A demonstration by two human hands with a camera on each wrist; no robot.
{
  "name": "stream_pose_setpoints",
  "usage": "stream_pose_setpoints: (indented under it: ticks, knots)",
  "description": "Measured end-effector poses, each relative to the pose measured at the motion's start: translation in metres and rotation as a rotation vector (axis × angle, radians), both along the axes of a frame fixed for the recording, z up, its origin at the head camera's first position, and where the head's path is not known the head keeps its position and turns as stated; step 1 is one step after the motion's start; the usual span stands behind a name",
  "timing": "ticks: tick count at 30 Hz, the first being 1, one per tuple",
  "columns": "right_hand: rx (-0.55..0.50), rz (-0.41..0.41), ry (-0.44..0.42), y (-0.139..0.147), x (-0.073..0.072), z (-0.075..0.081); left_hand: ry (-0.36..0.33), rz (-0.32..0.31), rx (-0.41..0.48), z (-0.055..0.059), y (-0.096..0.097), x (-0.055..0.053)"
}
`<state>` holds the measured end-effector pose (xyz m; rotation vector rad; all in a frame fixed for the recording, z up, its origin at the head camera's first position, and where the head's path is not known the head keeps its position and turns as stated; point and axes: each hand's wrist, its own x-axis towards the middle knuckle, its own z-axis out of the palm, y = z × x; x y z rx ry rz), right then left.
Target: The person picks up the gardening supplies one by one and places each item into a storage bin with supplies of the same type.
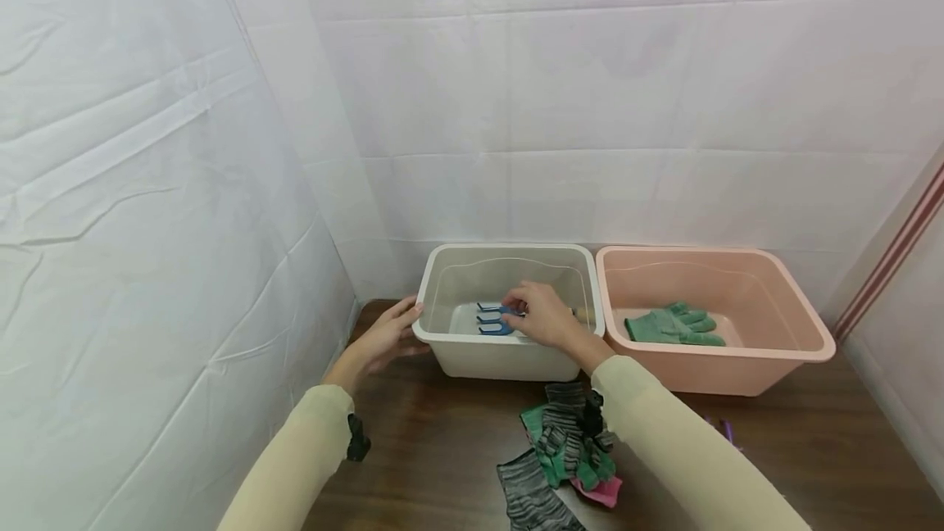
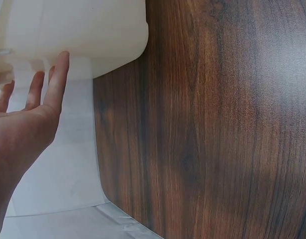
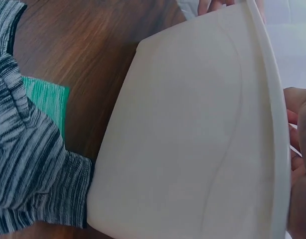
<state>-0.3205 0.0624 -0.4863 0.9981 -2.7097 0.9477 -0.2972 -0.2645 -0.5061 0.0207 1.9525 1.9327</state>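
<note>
The white bin (image 1: 509, 359) stands on the wooden table with a hand tool inside it: a hand rake (image 1: 496, 319) with blue prongs pointing left and what looks like a light wooden handle (image 1: 584, 315). Reaching over the near rim, my right hand (image 1: 546, 315) pinches the blue head between thumb and fingers; the bin wall hides most of this in the right wrist view. My left hand (image 1: 387, 336) is at the bin's left side, its fingers (image 2: 57, 79) extended against or very near the outer wall.
A pink bin (image 1: 737, 367) adjoins on the right, holding a green glove (image 1: 674, 324). In front lies a pile of striped grey gloves (image 1: 534, 494) with green and pink ones. A small purple item (image 1: 728, 430) is partly behind my right sleeve. White sheeting surrounds the table.
</note>
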Motion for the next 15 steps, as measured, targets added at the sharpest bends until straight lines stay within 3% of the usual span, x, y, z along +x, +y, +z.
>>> stream_pose_setpoints:
  ticks: [9, 15]
  knots:
    - [-0.018, 0.034, 0.045, 0.019, 0.003, 0.022, 0.0, -0.011, 0.007, -0.001, 0.002, -0.002]
    - [0.049, 0.051, 0.049, 0.036, 0.016, 0.046, 0.004, -0.015, 0.012, 0.002, 0.001, -0.004]
